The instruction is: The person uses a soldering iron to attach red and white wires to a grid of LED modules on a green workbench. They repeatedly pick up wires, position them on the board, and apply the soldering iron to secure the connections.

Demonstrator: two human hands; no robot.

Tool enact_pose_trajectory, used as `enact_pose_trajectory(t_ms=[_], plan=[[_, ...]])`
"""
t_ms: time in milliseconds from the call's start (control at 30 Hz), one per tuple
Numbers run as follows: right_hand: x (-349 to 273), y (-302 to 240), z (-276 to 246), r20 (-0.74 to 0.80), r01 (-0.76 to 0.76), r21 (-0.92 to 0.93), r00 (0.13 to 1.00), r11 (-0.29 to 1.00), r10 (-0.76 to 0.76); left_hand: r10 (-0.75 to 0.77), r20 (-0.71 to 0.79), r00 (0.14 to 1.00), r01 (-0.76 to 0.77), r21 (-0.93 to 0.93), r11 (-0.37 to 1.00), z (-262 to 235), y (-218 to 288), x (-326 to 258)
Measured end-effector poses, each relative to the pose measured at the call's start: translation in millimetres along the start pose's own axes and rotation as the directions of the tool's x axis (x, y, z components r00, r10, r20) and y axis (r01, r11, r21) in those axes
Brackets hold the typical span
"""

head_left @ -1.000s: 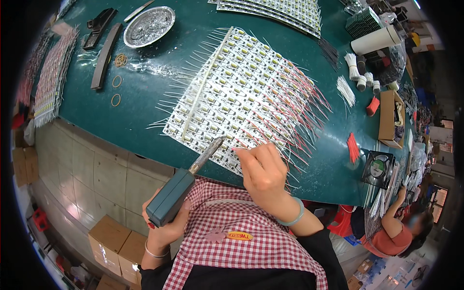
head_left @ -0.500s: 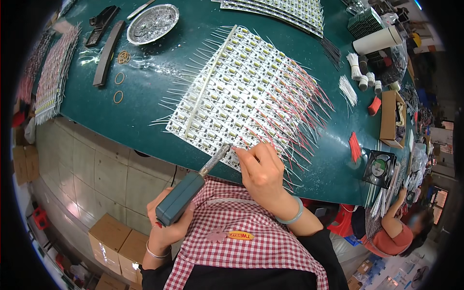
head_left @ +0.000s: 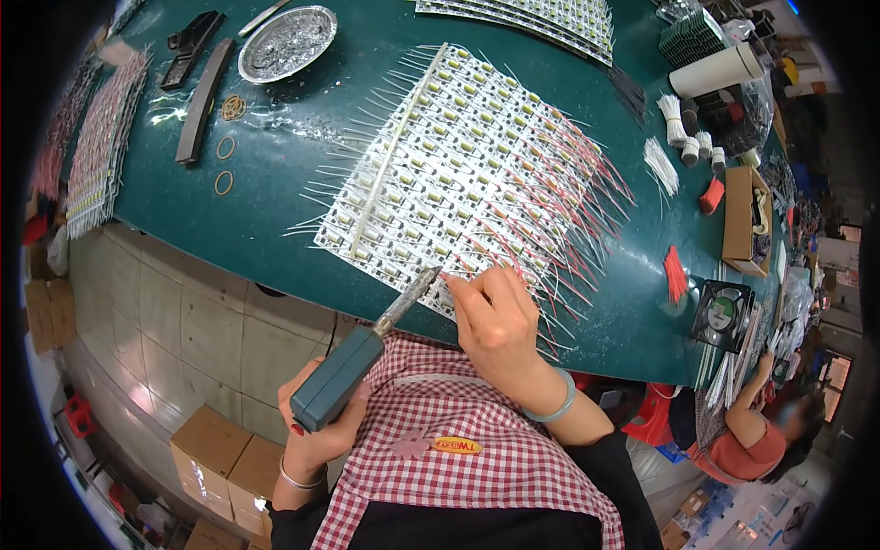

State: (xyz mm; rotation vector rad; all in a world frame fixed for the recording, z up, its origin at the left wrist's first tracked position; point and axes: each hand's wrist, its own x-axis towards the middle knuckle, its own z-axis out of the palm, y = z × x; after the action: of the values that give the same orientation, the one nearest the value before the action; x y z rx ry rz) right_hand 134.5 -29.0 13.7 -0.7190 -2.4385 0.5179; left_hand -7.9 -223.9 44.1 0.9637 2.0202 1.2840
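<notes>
While the left hand [head_left: 334, 438] wraps its fingers around the dark green, box-bodied tool with a metal barrel [head_left: 337, 378], the right hand [head_left: 500, 321] is just beside its tip, thumb and forefinger pressed together; what they pinch is too small to tell. Both are at the lower edge of the white circuit-board panel dotted with yellow components [head_left: 458, 165], which lies on the dark green counter [head_left: 275, 202] at the centre of the frame. The work looks partway through: thin red wires [head_left: 587, 174] fan over the panel's right side and thin white wires [head_left: 304, 225] stick out along its left edge, yet the lower-left corner shows no red. Short loose red wires [head_left: 674, 275] lie at the right of the frame, with a loose white bundle [head_left: 660, 167] above them. More white panels [head_left: 532, 23] are stacked at the top, and wire-covered panels [head_left: 105, 147] at far left seem further along.
</notes>
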Motion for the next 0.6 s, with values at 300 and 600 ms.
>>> enact_pose_trajectory(t_ms=[300, 600], plan=[[-1, 0, 1, -0.006, -0.017, 0.003, 1.0, 1.0, 0.017, 0.022, -0.022, 0.999, -0.022, 0.016, 1.0, -5, -2, -5], [-4, -8, -5, -0.036, 0.023, 0.008, 0.999, 1.0, -0.023, -0.016, -0.055, 0.998, 0.017, 0.021, 1.0, -7, -2, -13]])
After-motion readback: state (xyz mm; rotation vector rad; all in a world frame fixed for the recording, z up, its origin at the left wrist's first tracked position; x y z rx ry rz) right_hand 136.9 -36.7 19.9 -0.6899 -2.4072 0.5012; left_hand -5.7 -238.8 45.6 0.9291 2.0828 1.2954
